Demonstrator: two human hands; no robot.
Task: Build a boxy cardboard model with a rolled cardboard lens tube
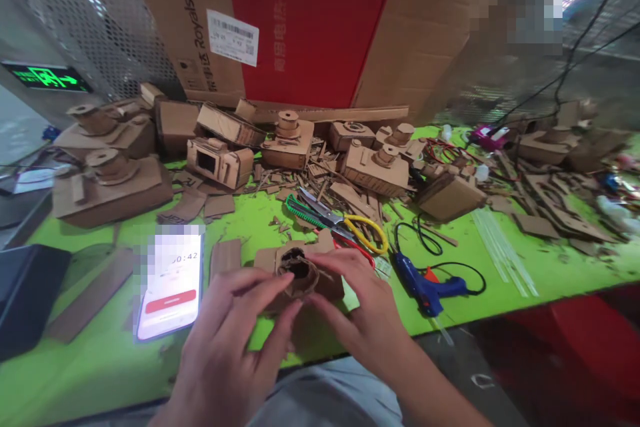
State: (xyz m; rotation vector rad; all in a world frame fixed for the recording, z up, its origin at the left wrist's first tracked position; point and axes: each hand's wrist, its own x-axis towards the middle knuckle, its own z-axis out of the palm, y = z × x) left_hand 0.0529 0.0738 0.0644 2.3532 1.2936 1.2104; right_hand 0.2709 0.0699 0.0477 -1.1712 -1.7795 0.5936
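A short cardboard tube (pixel 300 290) with a dark hollow middle stands on a small cardboard box (pixel 267 259) at the table's front edge. My left hand (pixel 235 320) grips the tube from the left between thumb and fingers. On the other side, my right hand (pixel 367 303) curls round the tube, fingers at the top and thumb low. Whether the tube is fixed to the box I cannot tell. Just beyond the right fingers lie scissors with yellow handles (pixel 367 232) and a green cutter (pixel 303 211). A blue glue gun (pixel 430 287) rests to the right.
A lit phone (pixel 173 283) lies on the green table (pixel 345 333) left of my hands. Several cardboard cameras (pixel 113 187) and scraps (pixel 305 180) line the back. Clear glue sticks (pixel 505 253) lie at right. A large carton (pixel 305 27) stands behind.
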